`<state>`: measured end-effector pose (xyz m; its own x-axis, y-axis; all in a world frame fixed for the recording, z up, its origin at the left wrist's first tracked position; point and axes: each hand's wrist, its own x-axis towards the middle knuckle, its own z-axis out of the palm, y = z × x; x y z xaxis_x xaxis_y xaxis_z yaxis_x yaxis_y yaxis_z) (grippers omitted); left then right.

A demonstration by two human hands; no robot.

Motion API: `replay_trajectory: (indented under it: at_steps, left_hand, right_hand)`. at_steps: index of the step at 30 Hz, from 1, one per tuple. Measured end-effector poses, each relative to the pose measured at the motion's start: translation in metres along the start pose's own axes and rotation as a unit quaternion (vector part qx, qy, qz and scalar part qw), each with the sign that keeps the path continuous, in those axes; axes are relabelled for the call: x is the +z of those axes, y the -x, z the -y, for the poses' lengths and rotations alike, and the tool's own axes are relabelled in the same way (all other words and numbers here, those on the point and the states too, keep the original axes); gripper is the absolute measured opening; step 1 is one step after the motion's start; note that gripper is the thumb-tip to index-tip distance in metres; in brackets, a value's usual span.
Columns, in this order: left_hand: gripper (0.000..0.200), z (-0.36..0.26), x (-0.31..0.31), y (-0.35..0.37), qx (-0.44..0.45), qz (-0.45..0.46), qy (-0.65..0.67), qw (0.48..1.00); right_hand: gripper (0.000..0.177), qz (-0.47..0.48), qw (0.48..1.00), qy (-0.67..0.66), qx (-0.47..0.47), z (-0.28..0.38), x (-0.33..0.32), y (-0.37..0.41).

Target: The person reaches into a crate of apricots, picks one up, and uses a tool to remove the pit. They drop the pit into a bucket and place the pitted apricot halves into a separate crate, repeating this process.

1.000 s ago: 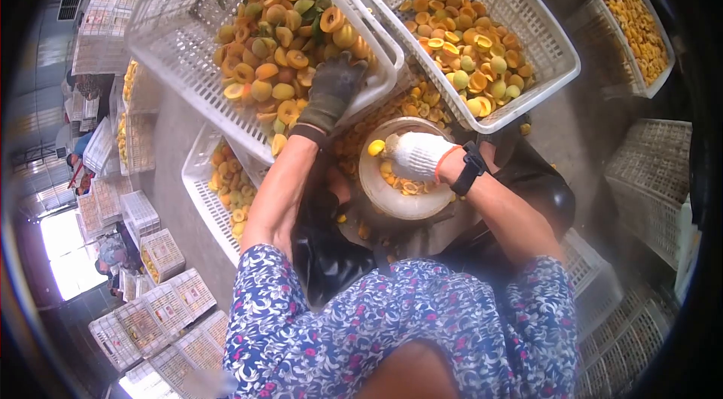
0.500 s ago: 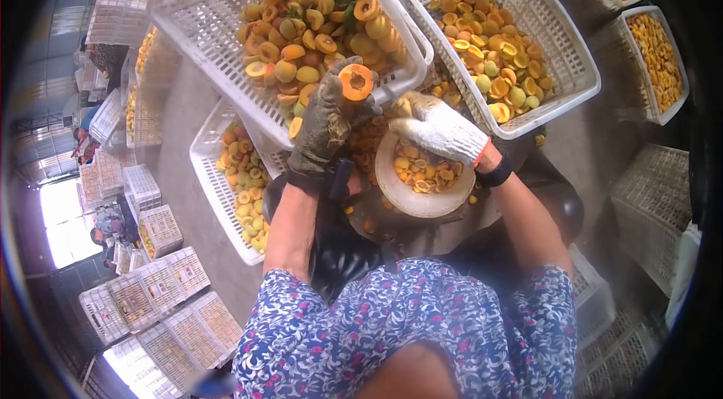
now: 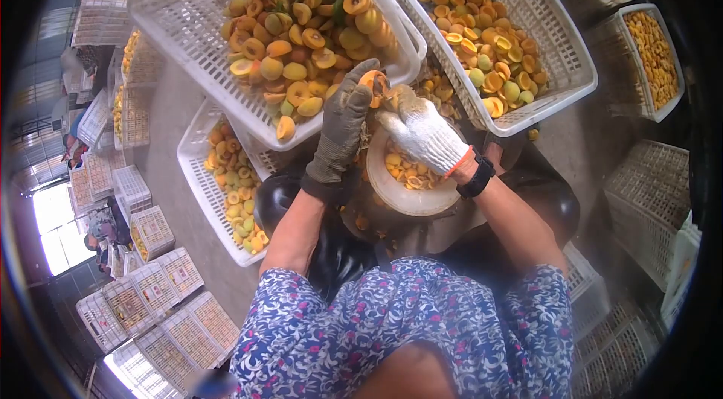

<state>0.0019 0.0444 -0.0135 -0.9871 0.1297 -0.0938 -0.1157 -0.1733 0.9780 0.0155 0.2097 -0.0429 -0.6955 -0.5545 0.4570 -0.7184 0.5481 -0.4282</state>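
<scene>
My left hand (image 3: pixel 341 126), in a dark grey glove, is closed around an orange peach half (image 3: pixel 372 81), its cut side turned toward my other hand. My right hand (image 3: pixel 428 135), in a white glove with stained fingertips, has its fingers curled against that fruit; whatever they grip is hidden. Below my right hand, a pale round bowl (image 3: pixel 410 205) contains small orange-yellow pieces. Just beyond my left hand stands a white crate (image 3: pixel 169 41) with many cut peaches (image 3: pixel 290 45) and some green leaves.
Another white crate (image 3: pixel 580 90) of peach halves stands at the right, and a lower crate (image 3: pixel 207 211) at the left. More filled crates (image 3: pixel 651 60) are at the far right. Stacked crates (image 3: pixel 143 301) line the left side, where a person (image 3: pixel 105 226) shows in the distance.
My right hand has moved left and up to meet the peach half. The half has turned from facing up toward the right hand. The view has shifted slightly.
</scene>
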Motion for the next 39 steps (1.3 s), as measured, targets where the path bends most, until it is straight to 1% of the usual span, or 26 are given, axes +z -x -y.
replay_trajectory:
  at_steps: [4, 6, 7, 8, 9, 13, 15, 16, 18, 19, 20, 21, 22, 23, 24, 25, 26, 27, 28, 29, 30, 32, 34, 35, 38, 39]
  left_hand:
    - [0.059, 0.006, -0.001, -0.001, 0.001, 0.0, -0.008, 1.0]
    - [0.055, 0.006, 0.002, -0.001, -0.008, -0.01, -0.021, 1.0]
    - [0.055, 0.007, 0.003, -0.002, -0.008, -0.011, -0.02, 1.0]
    - [0.055, 0.01, 0.003, -0.003, -0.001, -0.012, -0.055, 0.998]
    - [0.056, 0.013, 0.004, -0.004, 0.006, -0.012, -0.09, 0.996]
    - [0.055, 0.025, 0.009, -0.008, 0.019, -0.055, -0.046, 0.997]
    - [0.053, 0.021, 0.012, -0.006, -0.064, -0.094, 0.073, 0.991]
    - [0.053, 0.02, 0.009, -0.005, -0.065, -0.097, 0.073, 0.99]
    - [0.051, 0.019, 0.002, -0.009, -0.079, -0.03, 0.078, 0.993]
    - [0.052, 0.017, -0.001, -0.009, -0.075, -0.012, 0.068, 0.995]
    - [0.052, 0.017, -0.003, -0.01, -0.076, -0.014, 0.068, 0.995]
    - [0.051, 0.015, -0.004, -0.01, -0.045, 0.017, 0.039, 0.998]
    - [0.051, 0.013, -0.005, -0.011, -0.014, 0.05, 0.01, 0.999]
    - [0.049, 0.004, -0.003, -0.012, 0.063, 0.098, -0.132, 0.984]
    - [0.049, 0.004, -0.003, -0.011, 0.062, 0.097, -0.132, 0.985]
    - [0.048, 0.004, -0.003, -0.009, 0.008, 0.12, -0.108, 0.987]
    - [0.047, 0.003, -0.004, -0.009, -0.044, 0.141, -0.084, 0.985]
    - [0.044, 0.006, -0.01, -0.011, -0.021, 0.147, -0.108, 0.983]
    - [0.044, 0.004, -0.014, -0.012, -0.017, 0.146, -0.109, 0.983]
    - [0.043, 0.001, -0.017, -0.012, -0.082, 0.036, -0.047, 0.995]
    - [0.042, -0.002, -0.021, -0.012, -0.146, -0.073, 0.017, 0.986]
    - [0.042, 0.013, -0.039, -0.011, -0.104, -0.083, 0.014, 0.991]
    - [0.042, 0.019, -0.043, -0.01, -0.115, -0.25, 0.154, 0.949]
    - [0.042, 0.011, -0.035, -0.014, -0.114, -0.25, 0.151, 0.95]
    - [0.043, -0.02, 0.003, -0.037, -0.037, -0.094, 0.197, 0.975]
    - [0.042, -0.036, 0.008, -0.039, -0.016, -0.032, 0.08, 0.996]
  right_hand:
    - [0.021, 0.032, 0.999, -0.022, 0.001, 0.001, -0.006, -0.004]
    - [0.023, 0.081, 0.981, -0.143, 0.1, -0.001, -0.002, -0.006]
    - [0.023, 0.082, 0.981, -0.143, 0.099, 0.004, -0.012, -0.012]
    - [0.025, 0.136, 0.928, -0.261, 0.228, 0.013, -0.031, -0.024]
    - [0.028, 0.185, 0.841, -0.369, 0.348, 0.019, -0.041, -0.03]
    - [0.031, 0.085, 0.879, -0.385, 0.268, 0.011, -0.018, -0.012]
    - [0.035, 0.188, 0.785, -0.491, 0.328, 0.001, -0.016, -0.011]
    - [0.038, 0.187, 0.788, -0.509, 0.292, -0.007, -0.011, -0.008]
    - [0.038, 0.187, 0.856, -0.419, 0.236, -0.015, -0.005, -0.002]
    - [0.038, 0.188, 0.856, -0.421, 0.236, -0.011, -0.012, -0.008]
    - [0.038, 0.242, 0.86, -0.37, 0.256, -0.005, -0.026, -0.019]
    - [0.038, 0.295, 0.859, -0.316, 0.275, -0.001, -0.034, -0.024]
    - [0.038, 0.296, 0.858, -0.316, 0.275, 0.0, -0.027, -0.02]
    - [0.038, 0.284, 0.879, -0.304, 0.232, 0.0, -0.016, -0.014]
    - [0.038, 0.272, 0.897, -0.292, 0.189, 0.001, -0.009, -0.009]
    - [0.036, 0.305, 0.837, -0.378, 0.252, 0.008, -0.029, -0.014]
    - [0.036, 0.305, 0.838, -0.377, 0.251, 0.01, -0.033, -0.016]
    - [0.034, 0.364, 0.821, -0.369, 0.241, 0.01, -0.035, -0.022]
    - [0.032, 0.422, 0.8, -0.36, 0.23, 0.012, -0.037, -0.024]
    - [0.029, 0.439, 0.837, -0.293, 0.147, 0.016, -0.022, -0.007]
    - [0.028, 0.534, 0.819, -0.148, 0.15, 0.021, -0.01, 0.008]
    - [0.026, 0.535, 0.82, -0.069, 0.192, 0.019, 0.002, 0.033]
    - [0.026, 0.507, 0.831, -0.077, 0.216, 0.016, -0.003, 0.028]
    - [0.025, 0.481, 0.839, -0.086, 0.242, 0.017, -0.01, 0.021]
    - [0.026, 0.462, 0.843, -0.11, 0.252, 0.02, -0.024, 0.0]
    - [0.026, 0.471, 0.834, -0.11, 0.266, 0.021, -0.029, -0.005]
